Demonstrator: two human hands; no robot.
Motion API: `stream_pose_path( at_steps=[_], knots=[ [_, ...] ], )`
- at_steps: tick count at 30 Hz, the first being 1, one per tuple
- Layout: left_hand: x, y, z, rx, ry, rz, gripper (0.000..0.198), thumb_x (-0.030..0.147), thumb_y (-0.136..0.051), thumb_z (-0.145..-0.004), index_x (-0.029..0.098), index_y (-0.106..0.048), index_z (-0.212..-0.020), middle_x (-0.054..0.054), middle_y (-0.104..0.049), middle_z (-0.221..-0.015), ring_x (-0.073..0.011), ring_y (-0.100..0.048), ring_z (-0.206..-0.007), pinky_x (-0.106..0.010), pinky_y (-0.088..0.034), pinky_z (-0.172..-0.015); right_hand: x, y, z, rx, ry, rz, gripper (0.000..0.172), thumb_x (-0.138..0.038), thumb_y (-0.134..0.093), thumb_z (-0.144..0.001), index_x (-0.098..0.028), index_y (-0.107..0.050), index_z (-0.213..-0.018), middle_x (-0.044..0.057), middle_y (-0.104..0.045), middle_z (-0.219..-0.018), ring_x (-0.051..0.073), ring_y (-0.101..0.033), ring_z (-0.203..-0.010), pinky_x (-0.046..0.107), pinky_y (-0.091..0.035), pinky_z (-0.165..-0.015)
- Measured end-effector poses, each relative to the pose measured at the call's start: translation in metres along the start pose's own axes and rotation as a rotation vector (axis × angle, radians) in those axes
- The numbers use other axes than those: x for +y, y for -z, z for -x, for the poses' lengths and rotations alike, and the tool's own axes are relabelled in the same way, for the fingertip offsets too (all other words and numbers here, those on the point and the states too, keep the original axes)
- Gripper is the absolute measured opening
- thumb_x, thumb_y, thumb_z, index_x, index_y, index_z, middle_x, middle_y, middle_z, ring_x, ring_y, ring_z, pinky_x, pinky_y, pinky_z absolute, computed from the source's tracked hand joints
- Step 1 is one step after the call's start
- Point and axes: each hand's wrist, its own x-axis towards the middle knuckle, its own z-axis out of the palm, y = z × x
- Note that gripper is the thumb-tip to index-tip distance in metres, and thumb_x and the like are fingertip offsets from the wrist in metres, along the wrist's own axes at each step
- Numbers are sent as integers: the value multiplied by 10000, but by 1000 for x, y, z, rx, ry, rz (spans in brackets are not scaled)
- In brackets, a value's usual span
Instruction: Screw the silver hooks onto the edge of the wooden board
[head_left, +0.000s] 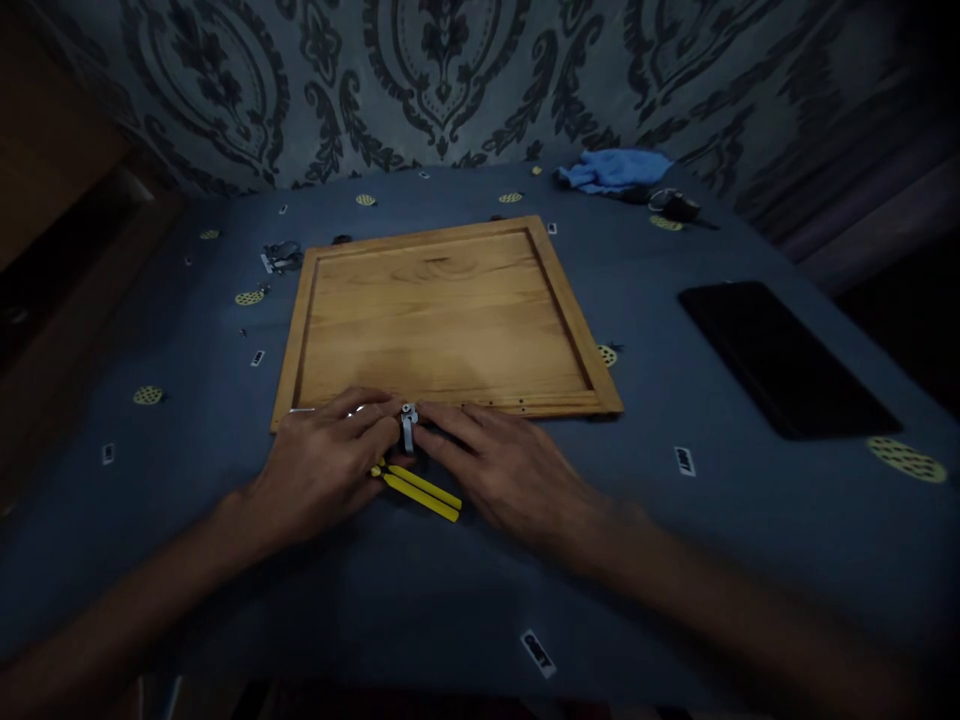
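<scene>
A small silver metal latch (408, 425) sits at the near edge of a framed wooden panel (427, 330), between my two hands. My left hand (322, 465) is closed, its thumb and index finger pressed against the latch's left side. From the other side, my right hand (517, 475) brings its bent fingertips to the latch. Just below my fingers lies a pair of yellow-handled pliers (420, 490) on the cloth, its head partly hidden by my left hand. Small dark holes show along the panel's near edge, right of the latch.
A dark phone or tablet (784, 355) lies on the blue patterned cloth (645, 560) at right. Behind it are a blue rag (619, 172) and a dark object (679, 206). Small metal parts (283, 256) lie beyond the panel's left corner. A patterned wall backs the table.
</scene>
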Motion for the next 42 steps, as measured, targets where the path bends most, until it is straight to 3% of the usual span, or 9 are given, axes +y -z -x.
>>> stream_pose_path(
  at_steps=[13, 20, 27, 30, 32, 34, 36, 38, 42],
  knots=[
    [1, -1, 0, 7, 21, -8, 161, 246, -572, -1015, 165, -674, -920, -63, -815, -1055, -248, -766, -1058, -322, -653, -744, 2, 1, -3, -32, -6, 9, 400, -64, -505, -965, -132, -639, -1336, 150, -687, -1406, 259, -727, -1083, 417, -649, -847],
    [0, 0, 0, -3, -1, 7, 96, 227, -628, -985, 147, -676, -962, -77, -814, -1053, -264, -760, -1067, -348, -652, -769, 3, 2, -2, -57, -13, -24, 466, -46, -472, -965, -107, -600, -1409, 175, -667, -1427, 273, -705, -1130, 445, -635, -891],
    [-6, 23, -2, 8, 110, 112, 106, 251, -652, -949, 160, -637, -1003, -158, -725, -1256, -296, -725, -1067, -383, -607, -748, 2, 3, -2, -50, -3, -12, 469, -25, -482, -952, -93, -604, -1399, 177, -664, -1429, 290, -713, -1124, 464, -655, -863],
    [-16, 42, -8, 167, 292, 386, 298, 353, -572, -1021, 203, -515, -770, -73, -714, -1068, -189, -690, -956, -325, -561, -783, 3, 2, -1, -41, 0, -16, 494, -11, -517, -930, -115, -609, -1404, 161, -664, -1437, 288, -721, -1113, 458, -657, -859],
    [-25, 54, -13, 291, 428, 551, 404, 489, -472, -1066, 210, -552, -785, -37, -702, -1062, -162, -656, -974, -310, -538, -822, 3, 2, -1, -33, 7, 6, 498, -7, -527, -925, -120, -614, -1402, 154, -668, -1436, 283, -735, -1063, 448, -664, -813],
    [-34, 64, -19, 385, 464, 655, 528, 656, -432, -1035, 206, -602, -819, -15, -677, -1001, -140, -626, -919, -280, -526, -776, 3, 1, 0, -27, 10, 33, 506, 3, -522, -921, -122, -615, -1403, 151, -673, -1430, 278, -740, -1041, 437, -667, -784],
    [-40, 74, -25, 453, 477, 605, 561, 701, -501, -991, 189, -594, -780, 35, -545, -731, -76, -510, -659, -230, -444, -577, 3, 1, 0, -20, 15, 41, 505, 8, -521, -918, -122, -622, -1396, 152, -676, -1427, 274, -740, -1060, 432, -666, -806],
    [-41, 82, -32, 427, 508, 626, 497, 628, -560, -1001, 187, -558, -773, 61, -454, -618, -50, -424, -522, -222, -331, -438, 3, 0, 0, -17, 15, 40, 483, -7, -529, -929, -125, -632, -1385, 149, -678, -1426, 278, -739, -1087, 436, -665, -835],
    [-37, 85, -44, 326, 517, 718, 328, 437, -734, -930, 208, -540, -797, 79, -506, -535, -61, -455, -439, -219, -329, -403, 2, 2, 0, -35, 8, 53, 453, -34, -523, -957, -120, -627, -1389, 136, -677, -1430, 286, -731, -1141, 453, -666, -879]
  ],
)
